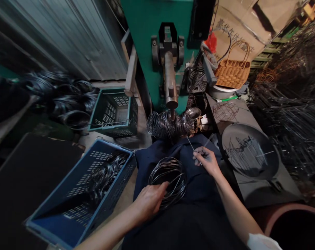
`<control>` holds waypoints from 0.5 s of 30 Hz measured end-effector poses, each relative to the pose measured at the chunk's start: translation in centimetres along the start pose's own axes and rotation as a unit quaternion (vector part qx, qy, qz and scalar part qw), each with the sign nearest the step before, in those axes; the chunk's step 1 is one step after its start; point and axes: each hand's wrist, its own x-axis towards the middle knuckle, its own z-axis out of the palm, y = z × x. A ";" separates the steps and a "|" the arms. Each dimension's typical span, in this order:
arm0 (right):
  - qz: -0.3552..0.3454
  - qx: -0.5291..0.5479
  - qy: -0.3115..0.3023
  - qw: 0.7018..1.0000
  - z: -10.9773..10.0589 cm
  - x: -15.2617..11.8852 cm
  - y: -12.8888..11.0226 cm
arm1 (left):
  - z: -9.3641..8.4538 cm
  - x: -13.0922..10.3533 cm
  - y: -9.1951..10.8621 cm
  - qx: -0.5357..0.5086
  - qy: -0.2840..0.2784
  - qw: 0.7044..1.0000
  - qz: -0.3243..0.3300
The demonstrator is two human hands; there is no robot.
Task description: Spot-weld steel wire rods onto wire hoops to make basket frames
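Wire rings (182, 185) lie in a loose bundle on the dark blue cloth over the lap. My left hand (150, 200) is closed around the left side of this bundle. Right of the rings, my right hand (204, 159) pinches a thin straight wire (190, 143) that points up and to the left. Ahead stands a green machine (144, 34) with a metal cylinder (169, 76) pointing down. Beneath the cylinder hangs a thick bunch of wire rings (160, 125).
A dark pan (226, 152) with short wires rests on a bench (272, 194) at the right. Crates, one blue (61, 222) and one green (109, 129), stand at the left. A wicker basket (231, 74) and piled wire racks (298, 128) are further right.
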 end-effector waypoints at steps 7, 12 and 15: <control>-0.216 -0.129 -0.009 0.968 -1.4 -3.2 -6.9 | -4.6 2.8 2.1 -0.427 0.127 0.890 -0.095; -0.254 -0.266 0.003 0.930 -2.0 -3.2 -5.9 | -2.2 7.0 1.2 -0.606 0.108 0.776 -0.141; -0.225 -0.278 -0.106 0.928 -0.5 -3.3 -3.9 | -0.8 8.7 0.9 -0.642 0.112 0.747 -0.131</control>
